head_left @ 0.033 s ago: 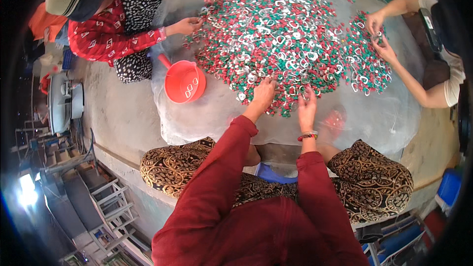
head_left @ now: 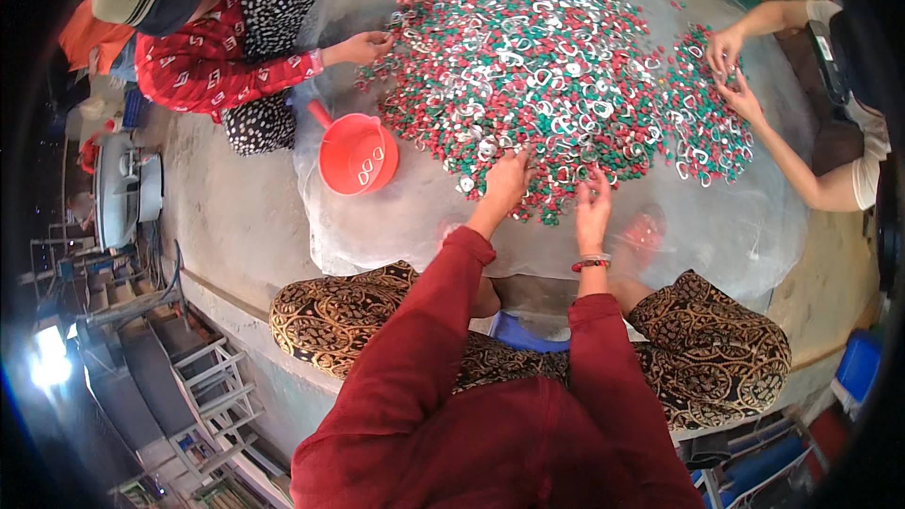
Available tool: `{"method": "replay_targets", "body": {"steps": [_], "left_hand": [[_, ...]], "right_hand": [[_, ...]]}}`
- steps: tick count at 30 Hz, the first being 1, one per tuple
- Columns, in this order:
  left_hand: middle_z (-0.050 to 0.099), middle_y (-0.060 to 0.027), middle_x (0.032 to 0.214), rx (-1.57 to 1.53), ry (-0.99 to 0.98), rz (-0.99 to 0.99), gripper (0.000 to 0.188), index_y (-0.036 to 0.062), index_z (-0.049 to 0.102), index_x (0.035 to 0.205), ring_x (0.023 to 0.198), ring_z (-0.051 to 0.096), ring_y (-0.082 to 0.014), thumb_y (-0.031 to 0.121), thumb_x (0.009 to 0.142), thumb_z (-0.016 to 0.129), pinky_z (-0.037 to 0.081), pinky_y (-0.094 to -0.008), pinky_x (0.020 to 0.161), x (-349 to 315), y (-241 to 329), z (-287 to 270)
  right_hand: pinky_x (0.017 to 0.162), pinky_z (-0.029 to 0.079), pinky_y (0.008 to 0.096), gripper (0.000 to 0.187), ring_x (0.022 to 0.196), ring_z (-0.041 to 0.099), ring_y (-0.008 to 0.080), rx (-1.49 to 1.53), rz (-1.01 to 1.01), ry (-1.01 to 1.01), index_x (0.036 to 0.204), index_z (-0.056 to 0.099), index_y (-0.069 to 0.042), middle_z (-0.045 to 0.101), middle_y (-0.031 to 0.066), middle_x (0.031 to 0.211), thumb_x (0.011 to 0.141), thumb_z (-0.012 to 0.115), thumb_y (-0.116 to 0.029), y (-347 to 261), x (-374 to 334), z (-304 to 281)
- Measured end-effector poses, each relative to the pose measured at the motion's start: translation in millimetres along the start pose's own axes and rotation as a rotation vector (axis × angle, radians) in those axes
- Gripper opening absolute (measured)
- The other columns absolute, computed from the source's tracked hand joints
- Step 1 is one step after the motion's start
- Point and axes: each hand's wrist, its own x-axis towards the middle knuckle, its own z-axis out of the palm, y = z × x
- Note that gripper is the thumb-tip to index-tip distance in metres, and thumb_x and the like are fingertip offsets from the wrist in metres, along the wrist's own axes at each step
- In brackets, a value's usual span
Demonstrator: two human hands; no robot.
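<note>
A broad heap of small red and green pieces [head_left: 443,99] mixed with many white rings [head_left: 556,71] lies in front of me on a clear plastic sheet [head_left: 377,236]. At the heap's near edge, my left hand [head_left: 507,181] has its fingers bent down together among the pieces; whatever they pinch is hidden. To its right, my right hand [head_left: 593,212] is raised palm-side up with curled fingers drawn towards the thumb. Something small may sit at those fingertips, too small to name.
A red dipper [head_left: 344,170] with a few white rings inside stands left of the heap. One person's hands [head_left: 368,47] work at the heap's far left; another person's hands [head_left: 735,75] work over a smaller pile [head_left: 712,132] at right. A blue object [head_left: 528,335] lies between my legs.
The view has shifted slightly. My right hand's fingers have changed their curl a little at the heap's edge; my left hand stays at the same spot.
</note>
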Motion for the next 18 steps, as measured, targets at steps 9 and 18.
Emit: {"method": "replay_targets", "body": {"steps": [9, 18], "left_hand": [[0.058, -0.0076, 0.1, -1.826, 0.118, -0.276, 0.02, 0.0086, 0.053, 0.096, 0.084, 0.059, -0.0175, 0.004, 0.077, 0.056, 0.048, -0.0268, 0.06, -37.4, -41.8, -39.8], [0.05, -0.0194, 0.121, -1.993, -0.116, -0.303, 0.068, -0.0064, 0.034, 0.131, 0.108, 0.055, -0.0296, 0.05, 0.093, 0.034, 0.05, -0.0384, 0.089, -4.1, -61.2, -89.8]], "right_hand": [[0.055, 0.046, 0.0227, 0.024, 0.065, 0.057, 0.0108, 0.481, 0.318, -0.064, 0.114, 0.055, -0.004, 0.061, 0.0054, 0.083, 0.092, 0.049, -0.012, -7.6, 13.6, -8.7], [0.056, 0.045, 0.0222, 0.023, 0.064, 0.057, 0.0105, 0.452, 0.377, -0.128, 0.108, 0.056, -0.005, 0.059, 0.0034, 0.08, 0.093, 0.05, -0.021, -15.0, 14.5, -14.6]]}}
